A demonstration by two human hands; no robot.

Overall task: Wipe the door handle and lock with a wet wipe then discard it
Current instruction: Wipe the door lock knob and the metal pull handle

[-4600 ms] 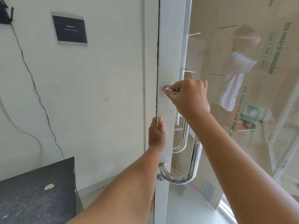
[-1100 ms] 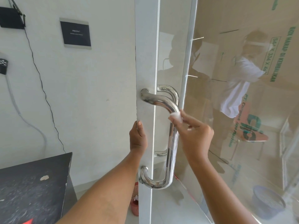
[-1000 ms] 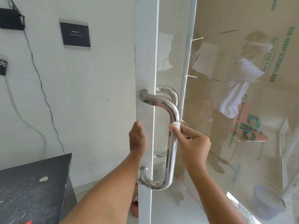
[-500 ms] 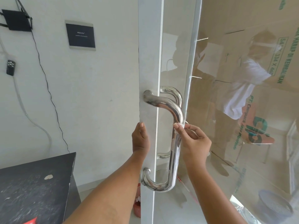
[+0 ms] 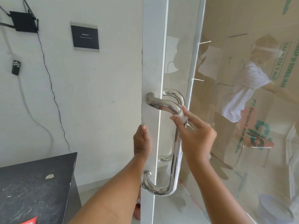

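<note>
White wet wipe (image 5: 182, 116), pinched in right hand (image 5: 196, 139) fingertips, presses against chrome door handle (image 5: 175, 152) upper bend; left hand (image 5: 142, 143) grips door edge (image 5: 149, 70).

Black speckled table (image 5: 32, 188), pale scrap (image 5: 49, 176) lying on it; red item (image 5: 29, 221) at near edge

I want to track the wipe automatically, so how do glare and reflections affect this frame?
Head view: the glass panel carries strong reflections, including a figure in white; the chrome handle shows bright specular streaks; the small wet wipe pinched in the right hand is pale and blends into that shine; straight door edges bow slightly.
</note>
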